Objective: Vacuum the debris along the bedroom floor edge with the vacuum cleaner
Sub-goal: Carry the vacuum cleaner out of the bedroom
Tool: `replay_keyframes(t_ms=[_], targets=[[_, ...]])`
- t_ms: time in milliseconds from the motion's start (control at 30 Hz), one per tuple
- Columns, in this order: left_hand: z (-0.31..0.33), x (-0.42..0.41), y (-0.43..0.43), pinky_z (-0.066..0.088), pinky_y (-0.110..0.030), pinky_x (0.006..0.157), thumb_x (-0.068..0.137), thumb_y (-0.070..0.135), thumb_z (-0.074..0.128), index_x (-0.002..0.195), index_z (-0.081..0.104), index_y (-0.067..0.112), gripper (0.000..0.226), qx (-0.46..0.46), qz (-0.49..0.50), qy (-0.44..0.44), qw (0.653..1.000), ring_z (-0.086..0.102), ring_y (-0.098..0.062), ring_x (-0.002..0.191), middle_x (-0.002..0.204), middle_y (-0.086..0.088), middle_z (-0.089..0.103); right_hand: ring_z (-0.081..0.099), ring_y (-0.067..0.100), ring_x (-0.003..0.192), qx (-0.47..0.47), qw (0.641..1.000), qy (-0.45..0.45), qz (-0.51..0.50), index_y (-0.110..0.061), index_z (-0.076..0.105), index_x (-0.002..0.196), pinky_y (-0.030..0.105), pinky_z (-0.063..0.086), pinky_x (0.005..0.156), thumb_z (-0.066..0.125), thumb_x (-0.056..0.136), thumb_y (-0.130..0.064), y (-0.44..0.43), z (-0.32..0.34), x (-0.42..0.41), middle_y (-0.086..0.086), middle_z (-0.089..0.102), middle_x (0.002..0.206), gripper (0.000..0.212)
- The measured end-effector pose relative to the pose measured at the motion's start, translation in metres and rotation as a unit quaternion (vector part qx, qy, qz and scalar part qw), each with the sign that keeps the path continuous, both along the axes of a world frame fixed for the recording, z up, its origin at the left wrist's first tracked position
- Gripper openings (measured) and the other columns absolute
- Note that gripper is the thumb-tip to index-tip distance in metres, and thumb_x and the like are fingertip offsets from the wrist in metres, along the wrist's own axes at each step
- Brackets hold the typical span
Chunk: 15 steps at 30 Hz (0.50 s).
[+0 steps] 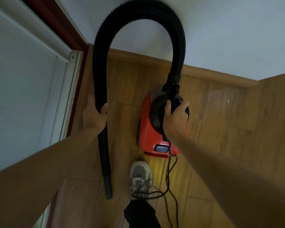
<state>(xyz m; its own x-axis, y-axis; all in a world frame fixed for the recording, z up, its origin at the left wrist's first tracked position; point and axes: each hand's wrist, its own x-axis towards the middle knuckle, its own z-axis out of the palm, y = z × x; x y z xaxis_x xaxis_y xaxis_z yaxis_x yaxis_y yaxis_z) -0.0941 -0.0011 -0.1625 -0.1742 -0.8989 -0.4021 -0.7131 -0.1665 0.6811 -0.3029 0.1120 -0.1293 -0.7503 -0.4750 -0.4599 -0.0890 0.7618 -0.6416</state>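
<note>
A person stands on a wooden bedroom floor (220,129), both bare arms reaching forward and down toward a red vacuum cleaner (148,134). The left hand (95,115) is wrapped around the black ribbed hose (138,10), fingers curled about it on the hose's left run, thumb on the near side. From that grip the hose climbs, arches over in front of the pale wall (220,30) and comes down into a black collar on top of the vacuum cleaner; below the grip it hangs down to a dark nozzle end (108,188) just above the floor, near the person's grey laced shoe (141,175). The right hand (175,119) grasps the black round top of the machine, fingers hooked over its handle beside the hose collar. Whether the vacuum cleaner rests on the floor or is lifted clear cannot be told. It sits near the wooden skirting board (204,71) that runs along the floor's far edge, with a dark switch (161,148) on its near end. A black power cord (169,181) trails from that end across the floor, looping by the shoe. At the left stands a white-framed door or window (23,79) with a reddish-brown surround. A pale speck (228,101) lies on the floor toward the right.
</note>
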Motion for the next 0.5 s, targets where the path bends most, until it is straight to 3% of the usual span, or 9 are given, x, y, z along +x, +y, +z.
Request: replay_keyframes(t_ms=[133,233,300,367,433,500], targets=[[0.001,-0.002,0.003,0.034,-0.018,0.097,0.1,0.029,0.054,0.149,0.03,0.021,0.056,0.003,0.012,-0.001,1.0,0.045,-0.003,0.11,0.132,0.006,0.048,0.065,0.021,0.069,0.012,1.0,-0.013,0.011,-0.013,0.034,0.122,0.049,0.059,0.059,0.042,0.103,-0.038,-0.001,0.001,-0.002,0.003,0.06,0.086,0.032],[0.008,0.001,0.002,0.036,-0.019,0.094,0.099,0.026,0.056,0.148,0.031,0.021,0.055,0.012,0.02,-0.008,1.0,0.047,-0.006,0.108,0.121,0.012,0.044,0.059,0.015,0.061,0.022,0.999,-0.017,0.027,-0.009,0.033,0.127,0.051,0.058,0.061,0.042,0.104,-0.033,-0.001,0.007,-0.003,-0.003,0.054,0.076,0.034],[0.015,0.005,-0.001,0.04,-0.023,0.092,0.099,0.025,0.056,0.146,0.034,0.021,0.053,0.017,0.021,-0.016,1.0,0.051,-0.011,0.109,0.123,0.007,0.05,0.058,0.015,0.063,0.034,0.998,-0.011,0.048,-0.007,0.032,0.129,0.049,0.059,0.064,0.044,0.103,-0.028,0.0,0.01,-0.002,0.002,0.058,0.081,0.036],[0.021,0.007,-0.006,0.042,-0.026,0.094,0.099,0.024,0.056,0.147,0.033,0.019,0.054,0.023,0.016,-0.024,0.999,0.052,-0.015,0.113,0.134,-0.003,0.053,0.065,0.025,0.084,0.05,0.996,-0.011,0.068,-0.005,0.031,0.131,0.047,0.059,0.071,0.049,0.1,-0.026,0.0,0.015,-0.002,0.015,0.062,0.106,0.041],[0.029,0.008,-0.011,0.041,-0.028,0.099,0.098,0.024,0.056,0.15,0.028,0.018,0.06,0.03,0.016,-0.026,0.999,0.051,-0.02,0.122,0.141,-0.008,0.049,0.058,0.033,0.111,0.075,0.993,-0.017,0.092,-0.004,0.027,0.138,0.044,0.057,0.085,0.054,0.098,-0.025,0.0,0.019,-0.003,0.02,0.05,0.131,0.053],[0.041,0.008,-0.016,0.043,-0.034,0.104,0.097,0.025,0.057,0.152,0.022,0.016,0.066,0.039,0.012,-0.03,0.999,0.051,-0.025,0.126,0.144,-0.011,0.046,0.048,0.036,0.125,0.101,0.987,-0.018,0.122,-0.004,0.02,0.147,0.041,0.052,0.095,0.056,0.097,-0.025,0.0,0.029,-0.004,0.02,0.035,0.144,0.065]])
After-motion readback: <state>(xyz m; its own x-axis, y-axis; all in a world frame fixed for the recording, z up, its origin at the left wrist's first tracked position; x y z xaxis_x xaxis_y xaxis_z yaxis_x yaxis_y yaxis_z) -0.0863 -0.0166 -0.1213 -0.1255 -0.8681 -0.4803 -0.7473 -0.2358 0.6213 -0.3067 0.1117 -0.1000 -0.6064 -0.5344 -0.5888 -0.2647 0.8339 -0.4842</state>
